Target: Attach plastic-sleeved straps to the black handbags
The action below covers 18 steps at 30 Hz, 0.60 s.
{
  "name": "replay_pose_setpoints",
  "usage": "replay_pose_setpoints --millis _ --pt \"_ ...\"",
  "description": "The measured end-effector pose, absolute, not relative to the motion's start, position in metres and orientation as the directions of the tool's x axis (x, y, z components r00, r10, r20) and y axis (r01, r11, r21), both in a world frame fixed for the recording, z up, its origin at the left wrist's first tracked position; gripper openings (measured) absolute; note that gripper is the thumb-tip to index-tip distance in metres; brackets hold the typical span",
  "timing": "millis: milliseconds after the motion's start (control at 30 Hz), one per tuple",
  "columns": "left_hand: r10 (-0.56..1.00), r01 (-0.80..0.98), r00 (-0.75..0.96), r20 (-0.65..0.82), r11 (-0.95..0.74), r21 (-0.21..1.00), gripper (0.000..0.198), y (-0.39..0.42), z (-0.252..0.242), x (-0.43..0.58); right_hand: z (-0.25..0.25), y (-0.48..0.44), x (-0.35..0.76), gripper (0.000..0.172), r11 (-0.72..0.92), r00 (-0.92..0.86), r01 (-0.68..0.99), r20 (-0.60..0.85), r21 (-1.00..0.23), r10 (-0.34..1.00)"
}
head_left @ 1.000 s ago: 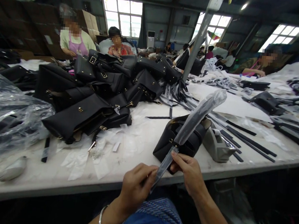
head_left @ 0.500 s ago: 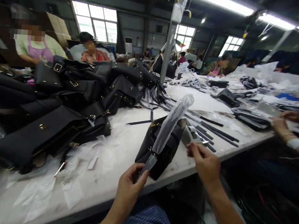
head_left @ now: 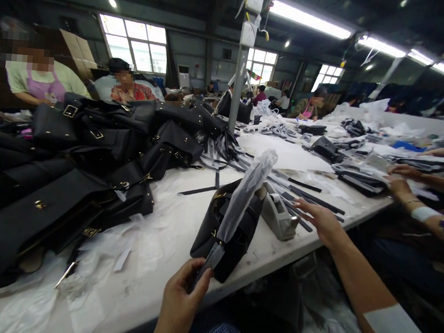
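Note:
My left hand (head_left: 184,295) pinches the near end of a black bag strap (head_left: 214,256) between thumb and fingers. The strap joins a black handbag (head_left: 205,232) with gold fittings, which stands on the table. Its upper strap part is wrapped in a milky plastic sleeve (head_left: 247,194) that rises over the bag. A grey tape dispenser (head_left: 287,225) sits just right of the bag. Beyond it, my right hand (head_left: 323,224) reaches over toward loose black straps (head_left: 329,207). Its fingers are stretched out with nothing visible in them; whether they touch a strap I cannot tell.
A big heap of black handbags (head_left: 75,195) covers the left of the table (head_left: 158,275), with clear plastic wrap (head_left: 138,237) beside it. A metal post (head_left: 237,85) rises at the back. A co-worker's hands (head_left: 403,185) work at the right edge; other people sit farther off.
My right hand has moved right and away from the bag, its fingers opening out, and the tape dispenser shows more fully. My left hand keeps its hold; the view has shifted slightly.

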<state>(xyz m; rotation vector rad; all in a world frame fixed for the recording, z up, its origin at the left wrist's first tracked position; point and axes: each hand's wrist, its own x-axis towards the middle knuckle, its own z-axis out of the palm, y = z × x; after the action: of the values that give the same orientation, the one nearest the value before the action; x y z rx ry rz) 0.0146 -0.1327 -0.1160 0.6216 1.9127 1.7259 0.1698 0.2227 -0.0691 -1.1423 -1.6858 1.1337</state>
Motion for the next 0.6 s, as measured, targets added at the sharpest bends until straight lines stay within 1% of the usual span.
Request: replay_pose_setpoints --millis 133,267,467,533,600 --pt "0.635 0.015 -0.771 -0.051 0.098 0.995 0.034 -0.134 -0.114 0.012 -0.064 0.203 0.191 0.044 0.03 -0.315 0.219 -0.041 -0.975 0.948" --pt "0.622 -0.006 -0.782 -0.041 0.059 0.998 0.03 -0.136 -0.116 0.011 -0.085 0.185 0.203 0.041 -0.094 -0.297 0.202 -0.152 -0.975 0.943" --pt "0.67 -0.049 -0.74 -0.062 0.039 0.998 0.03 -0.138 -0.119 0.006 -0.127 0.17 0.209 0.039 -0.159 -0.178 0.193 -0.194 -0.968 0.965" --pt "0.681 -0.054 -0.73 -0.065 0.037 0.998 0.029 -0.139 -0.118 0.006 -0.131 0.154 0.208 0.043 -0.165 -0.189 0.191 -0.201 -0.968 0.961" --pt "0.69 -0.047 -0.721 -0.058 0.034 0.998 0.029 -0.139 -0.116 0.007 -0.126 0.128 0.202 0.048 -0.159 -0.277 0.178 -0.205 -0.971 0.939"
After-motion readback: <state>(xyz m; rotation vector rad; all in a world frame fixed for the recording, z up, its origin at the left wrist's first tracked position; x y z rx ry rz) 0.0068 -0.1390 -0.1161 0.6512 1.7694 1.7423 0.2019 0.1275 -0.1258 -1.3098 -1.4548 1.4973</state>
